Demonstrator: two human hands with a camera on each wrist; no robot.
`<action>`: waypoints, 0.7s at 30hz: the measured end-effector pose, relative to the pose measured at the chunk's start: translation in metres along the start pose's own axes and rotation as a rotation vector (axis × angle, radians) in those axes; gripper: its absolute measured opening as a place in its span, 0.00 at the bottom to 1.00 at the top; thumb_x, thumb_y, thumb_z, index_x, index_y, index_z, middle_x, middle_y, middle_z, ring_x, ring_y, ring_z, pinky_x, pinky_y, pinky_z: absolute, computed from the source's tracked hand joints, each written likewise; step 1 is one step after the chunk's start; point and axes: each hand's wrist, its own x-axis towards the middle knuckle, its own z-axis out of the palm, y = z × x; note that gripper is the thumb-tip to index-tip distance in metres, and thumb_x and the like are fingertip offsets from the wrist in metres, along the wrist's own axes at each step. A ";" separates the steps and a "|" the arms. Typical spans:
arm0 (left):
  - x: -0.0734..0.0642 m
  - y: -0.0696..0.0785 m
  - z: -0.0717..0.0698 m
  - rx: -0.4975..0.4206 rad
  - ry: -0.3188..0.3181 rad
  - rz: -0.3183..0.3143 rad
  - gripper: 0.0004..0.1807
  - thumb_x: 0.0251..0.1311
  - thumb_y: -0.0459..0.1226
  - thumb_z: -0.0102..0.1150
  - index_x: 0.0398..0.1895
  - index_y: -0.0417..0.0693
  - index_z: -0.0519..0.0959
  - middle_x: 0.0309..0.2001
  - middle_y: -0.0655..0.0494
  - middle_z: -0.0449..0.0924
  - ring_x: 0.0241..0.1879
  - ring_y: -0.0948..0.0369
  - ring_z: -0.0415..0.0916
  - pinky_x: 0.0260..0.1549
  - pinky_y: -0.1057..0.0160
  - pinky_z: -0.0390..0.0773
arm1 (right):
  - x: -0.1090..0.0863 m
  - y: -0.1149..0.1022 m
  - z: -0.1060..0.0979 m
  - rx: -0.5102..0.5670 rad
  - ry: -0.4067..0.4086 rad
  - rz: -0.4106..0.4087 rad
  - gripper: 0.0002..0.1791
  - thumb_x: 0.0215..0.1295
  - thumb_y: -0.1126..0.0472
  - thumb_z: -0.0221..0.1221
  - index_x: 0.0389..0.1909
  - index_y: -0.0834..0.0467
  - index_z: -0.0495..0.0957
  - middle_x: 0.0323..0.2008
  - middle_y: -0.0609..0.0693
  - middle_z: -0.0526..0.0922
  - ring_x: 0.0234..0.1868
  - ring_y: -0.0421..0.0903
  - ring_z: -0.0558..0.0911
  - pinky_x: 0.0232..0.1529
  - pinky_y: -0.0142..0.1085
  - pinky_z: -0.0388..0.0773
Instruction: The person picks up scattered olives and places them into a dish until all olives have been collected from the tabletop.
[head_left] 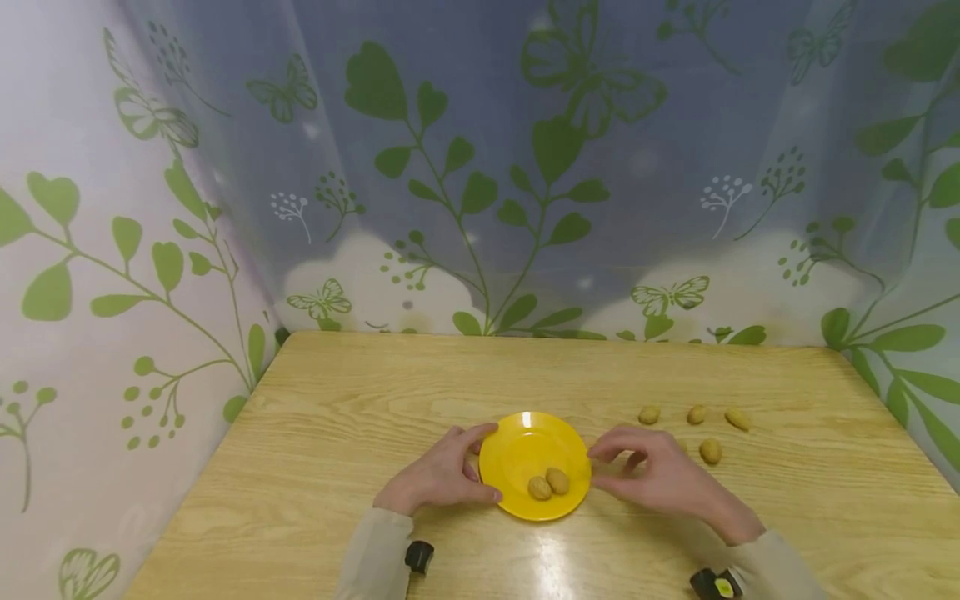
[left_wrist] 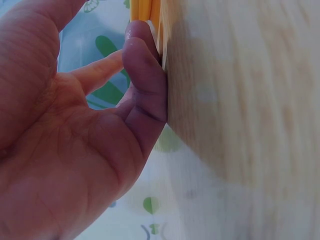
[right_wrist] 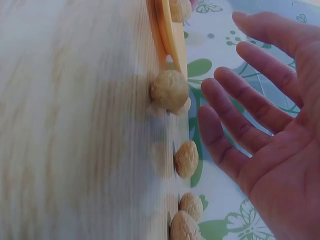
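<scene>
A yellow plate [head_left: 517, 450] lies on the wooden table with two walnuts [head_left: 539, 487] near its front edge. My left hand [head_left: 442, 471] holds its left side, thumb along the near rim and index finger at the far rim. In the left wrist view the left hand's lower fingers [left_wrist: 147, 75] curl close to the tabletop beside the plate's edge. At the plate's right rim is my right hand [head_left: 652, 471], fingers slightly bent and nothing between them. The right wrist view shows these fingers [right_wrist: 250, 95] spread loosely, apart from the plate and walnuts.
To the right on the table [head_left: 360, 392] lie several loose walnuts [head_left: 711, 451], one partly hidden behind my right hand. Another, more elongated nut [head_left: 737, 418] sits farther right. A curtain [head_left: 465, 167] with leaves and butterflies borders the table's back and sides.
</scene>
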 end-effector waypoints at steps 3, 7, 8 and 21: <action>0.001 -0.001 0.000 0.006 0.003 -0.002 0.53 0.49 0.45 0.80 0.79 0.58 0.61 0.58 0.48 0.68 0.36 0.63 0.77 0.37 0.68 0.78 | -0.003 0.004 -0.001 -0.015 0.010 -0.008 0.12 0.59 0.60 0.73 0.44 0.52 0.86 0.43 0.49 0.87 0.40 0.44 0.86 0.34 0.34 0.84; 0.001 0.000 0.000 0.008 0.004 -0.003 0.53 0.49 0.45 0.80 0.79 0.58 0.61 0.58 0.48 0.68 0.35 0.64 0.78 0.37 0.68 0.78 | -0.008 0.006 -0.004 -0.034 0.004 0.006 0.13 0.59 0.59 0.73 0.46 0.52 0.86 0.45 0.49 0.87 0.41 0.44 0.85 0.35 0.35 0.84; 0.001 0.000 0.000 0.009 0.005 -0.002 0.53 0.49 0.45 0.80 0.79 0.58 0.62 0.58 0.48 0.68 0.35 0.64 0.78 0.37 0.68 0.79 | -0.009 0.006 -0.005 -0.047 0.001 0.008 0.14 0.60 0.59 0.73 0.46 0.52 0.86 0.46 0.49 0.87 0.41 0.43 0.85 0.35 0.35 0.84; 0.000 0.001 0.000 0.009 0.002 0.001 0.52 0.50 0.45 0.79 0.79 0.57 0.62 0.58 0.48 0.68 0.37 0.63 0.77 0.38 0.67 0.79 | -0.019 0.010 -0.014 -0.084 -0.042 0.088 0.14 0.61 0.55 0.72 0.46 0.50 0.85 0.43 0.46 0.87 0.39 0.38 0.83 0.35 0.32 0.80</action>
